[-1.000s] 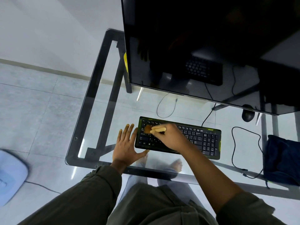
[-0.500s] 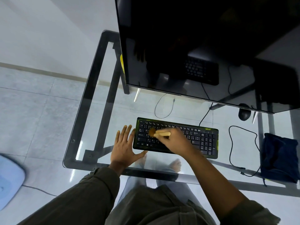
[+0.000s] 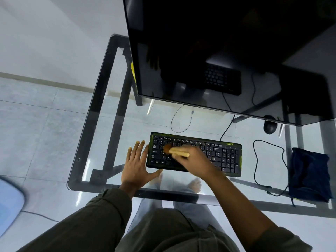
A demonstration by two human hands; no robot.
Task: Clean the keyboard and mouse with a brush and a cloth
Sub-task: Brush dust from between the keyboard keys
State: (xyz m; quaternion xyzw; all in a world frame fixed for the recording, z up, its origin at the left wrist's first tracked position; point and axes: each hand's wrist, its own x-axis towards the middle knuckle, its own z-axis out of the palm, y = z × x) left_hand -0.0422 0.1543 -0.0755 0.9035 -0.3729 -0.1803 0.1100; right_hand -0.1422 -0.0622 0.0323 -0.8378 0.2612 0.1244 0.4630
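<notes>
The keyboard [image 3: 218, 157] lay near the front edge of the glass desk [image 3: 200, 122]. The right hand [image 3: 198, 160] had its fingers clamped on the wooden brush [image 3: 179, 152], bristles on the left-hand keys. The left hand [image 3: 138, 164] lay flat, fingers apart, against the keyboard's left end. Recommended: short, light strokes along the key rows.

A: What is the glass desk [image 3: 87, 135] made of?
B: A clear top is laid on a dark metal frame. Pale grey floor tiles [image 3: 36, 135] are seen through it and left of it.
A: And behind the desk?
B: A white wall [image 3: 54, 33] is seen, with a tan strip [image 3: 45, 82] along its foot. A big dark screen [image 3: 218, 42] is set at the back of the desk.
</notes>
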